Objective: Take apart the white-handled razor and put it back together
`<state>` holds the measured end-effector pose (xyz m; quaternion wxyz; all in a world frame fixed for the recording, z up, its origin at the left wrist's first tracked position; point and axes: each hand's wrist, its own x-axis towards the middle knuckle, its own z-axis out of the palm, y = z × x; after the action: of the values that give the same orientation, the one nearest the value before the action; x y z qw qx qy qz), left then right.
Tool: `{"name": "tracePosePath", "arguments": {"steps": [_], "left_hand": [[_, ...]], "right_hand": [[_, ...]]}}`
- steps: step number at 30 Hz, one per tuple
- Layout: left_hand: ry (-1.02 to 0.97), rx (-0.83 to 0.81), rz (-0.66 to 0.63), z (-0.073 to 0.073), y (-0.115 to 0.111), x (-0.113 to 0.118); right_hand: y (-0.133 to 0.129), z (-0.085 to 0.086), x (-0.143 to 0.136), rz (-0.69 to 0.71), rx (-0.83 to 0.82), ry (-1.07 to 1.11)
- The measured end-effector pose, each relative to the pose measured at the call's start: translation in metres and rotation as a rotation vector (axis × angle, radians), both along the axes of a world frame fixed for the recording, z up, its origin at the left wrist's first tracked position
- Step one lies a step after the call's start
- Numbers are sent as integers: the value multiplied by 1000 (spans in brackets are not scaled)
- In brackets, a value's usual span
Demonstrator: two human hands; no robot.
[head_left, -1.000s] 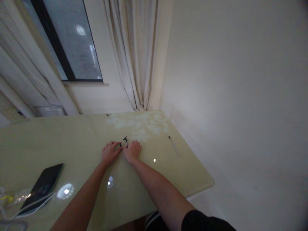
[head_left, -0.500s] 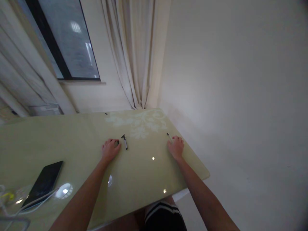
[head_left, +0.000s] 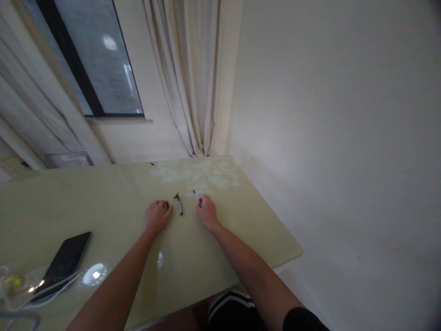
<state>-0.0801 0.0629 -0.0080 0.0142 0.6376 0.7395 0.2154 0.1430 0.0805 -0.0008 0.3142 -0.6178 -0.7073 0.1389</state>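
My left hand (head_left: 158, 217) rests on the table (head_left: 193, 257), fingers curled round a small dark object (head_left: 166, 207) whose kind I cannot make out. Just right of it lies a razor (head_left: 179, 205) with a black head and a grey-and-black handle, touched by neither hand. On the razor's other side, my right hand (head_left: 207, 212) is closed on a thin pale stick with a dark tip (head_left: 194, 191). The tip points away from me, and most of the stick is hidden by the fingers.
A black tablet (head_left: 65, 262) lies at the left, with white cables (head_left: 51, 294) across its near end. A tiny dark piece (head_left: 152, 163) is near the table's far edge. Curtains (head_left: 193, 82) hang behind the table, and a bare wall (head_left: 330, 138) stands at the right.
My right hand has moved left across the table from near its right edge, bringing the pale stick close to the razor. My left hand and the razor stay nearly in place.
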Motion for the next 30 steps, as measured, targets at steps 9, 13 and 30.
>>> {"name": "tracePosePath", "arguments": {"steps": [9, 13, 30], "left_hand": [[3, 24, -42, 0, 3, 2], [-7, 30, -14, 4, -2, 6], [93, -172, -50, 18, -13, 12]], "right_hand": [[4, -1, -35, -5, -66, -36], [2, -2, -38, -4, -62, -15], [-15, 2, -9, -134, -61, -18]]}}
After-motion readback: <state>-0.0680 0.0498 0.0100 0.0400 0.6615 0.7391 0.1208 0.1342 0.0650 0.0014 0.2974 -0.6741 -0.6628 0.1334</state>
